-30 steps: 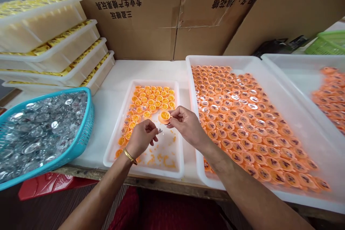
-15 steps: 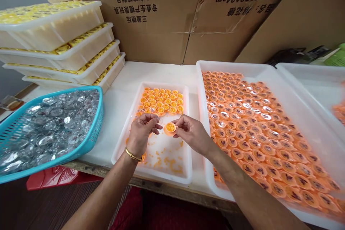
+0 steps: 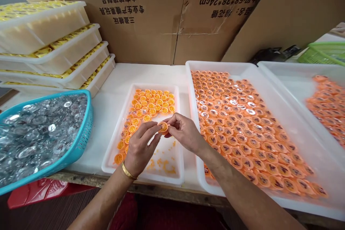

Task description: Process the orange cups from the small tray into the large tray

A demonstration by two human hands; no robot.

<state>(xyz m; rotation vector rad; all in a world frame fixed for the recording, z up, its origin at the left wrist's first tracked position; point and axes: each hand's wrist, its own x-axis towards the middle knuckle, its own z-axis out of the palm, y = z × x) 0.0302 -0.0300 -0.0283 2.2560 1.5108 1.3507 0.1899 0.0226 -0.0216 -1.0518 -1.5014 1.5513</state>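
My right hand (image 3: 184, 132) pinches a small orange cup (image 3: 163, 128) above the small white tray (image 3: 181, 158). The fingertips of my left hand (image 3: 141, 145) close on the cup's left edge and top. A dark print shows on the cup's face, as on the lidded ones; a separate lid under the fingers cannot be made out. Below, open orange cups (image 3: 153, 101) with yellow bits inside fill the tray's far end and left side. Loose yellow bits (image 3: 161, 165) lie on its bare floor.
At left, a blue basket (image 3: 88, 115) holds clear round lids (image 3: 40, 133). Behind it rise stacked white trays (image 3: 72, 52) of yellow packs. A large white tray (image 3: 199, 172) of lidded orange cups (image 3: 242, 133) stands at right, another tray (image 3: 280, 79) beyond. Cardboard boxes (image 3: 156, 43) wall the back.
My left hand has moved right and onto the cup, which now shows a dark print. The cup has shifted slightly left in view. The whole view has turned a little right.
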